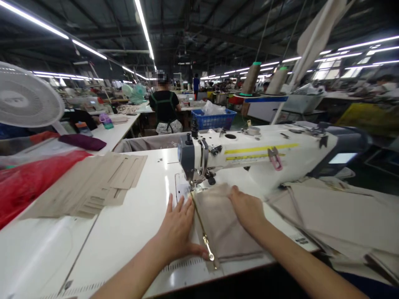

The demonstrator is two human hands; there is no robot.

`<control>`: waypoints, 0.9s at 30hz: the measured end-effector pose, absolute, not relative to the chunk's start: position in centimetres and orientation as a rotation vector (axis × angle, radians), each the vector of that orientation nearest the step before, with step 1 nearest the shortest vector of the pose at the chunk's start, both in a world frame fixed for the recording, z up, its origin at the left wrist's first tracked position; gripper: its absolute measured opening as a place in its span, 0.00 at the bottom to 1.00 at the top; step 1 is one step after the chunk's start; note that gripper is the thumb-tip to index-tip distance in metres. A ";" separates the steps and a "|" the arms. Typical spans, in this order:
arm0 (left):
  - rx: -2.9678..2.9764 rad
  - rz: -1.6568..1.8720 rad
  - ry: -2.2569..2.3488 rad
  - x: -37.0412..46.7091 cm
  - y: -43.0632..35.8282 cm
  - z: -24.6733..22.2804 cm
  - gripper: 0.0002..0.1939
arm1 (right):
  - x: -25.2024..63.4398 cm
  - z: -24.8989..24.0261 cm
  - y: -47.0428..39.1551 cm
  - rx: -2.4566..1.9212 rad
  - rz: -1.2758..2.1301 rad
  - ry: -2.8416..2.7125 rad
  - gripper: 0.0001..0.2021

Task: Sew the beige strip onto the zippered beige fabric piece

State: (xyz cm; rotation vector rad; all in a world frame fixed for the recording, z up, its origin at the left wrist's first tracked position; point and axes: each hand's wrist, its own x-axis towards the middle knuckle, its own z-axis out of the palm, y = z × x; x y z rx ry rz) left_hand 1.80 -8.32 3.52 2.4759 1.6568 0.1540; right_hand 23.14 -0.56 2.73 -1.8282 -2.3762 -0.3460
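Note:
A beige fabric piece (229, 226) lies under the needle area of the white sewing machine (249, 151). Along its left edge runs a zipper (199, 218) with a gold zipper pull (208, 248). My left hand (179, 232) rests flat with fingers spread, its fingertips by the zipper near the presser foot and its thumb close to the pull. On the fabric's upper right edge is my right hand (247, 207), its fingers curled together against the cloth; the fingertips are partly hidden.
Cut beige pieces (109, 178) lie on the left of the table, beside red plastic (40, 178). More beige fabric (346, 216) is stacked on the right. A fan (28, 95) stands at the left. Beyond the machine are a blue basket (213, 120) and a seated person (164, 104).

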 end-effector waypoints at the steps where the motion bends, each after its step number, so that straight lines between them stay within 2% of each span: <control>1: 2.472 0.178 1.642 1.8 -8.6 3.3 0.62 | 23.0 2.7 -0.7 -1.779 -0.394 -2.397 0.11; 3: 2.478 0.214 1.577 1.6 -8.8 3.0 0.61 | 22.4 2.3 -1.2 -1.493 -0.438 -2.500 0.14; 5: 2.513 0.219 1.533 0.5 -8.4 3.0 0.60 | 21.4 1.0 -1.8 -1.028 -0.344 -2.622 0.19; 7: 2.513 0.147 1.744 -2.0 -7.2 3.3 0.55 | 20.4 -0.6 -2.4 -0.806 -0.187 -2.678 0.24; 10: 2.252 0.001 2.426 -7.6 -5.1 4.4 0.38 | 19.8 -2.8 -2.7 -0.813 -0.056 -2.689 0.25; 12: 2.092 -0.050 2.636 -10.4 -4.5 4.9 0.29 | 19.9 -3.6 -2.5 -0.798 -0.058 -2.673 0.24; 15: 2.076 -0.125 2.659 -10.4 -6.1 4.4 0.23 | 20.1 -4.1 -1.9 -0.729 -0.115 -2.643 0.24; 18: 2.227 -0.139 2.482 -6.0 -9.8 2.8 0.21 | 20.2 -4.3 -1.6 -0.680 -0.170 -2.601 0.26; 23: 2.355 0.206 2.043 -0.8 -14.4 2.5 0.27 | 20.0 -3.9 -2.0 -0.752 -0.098 -2.639 0.24; 27: 2.312 0.279 1.924 -2.4 -14.0 4.2 0.48 | 19.7 -2.3 -2.4 -0.838 -0.017 -2.677 0.23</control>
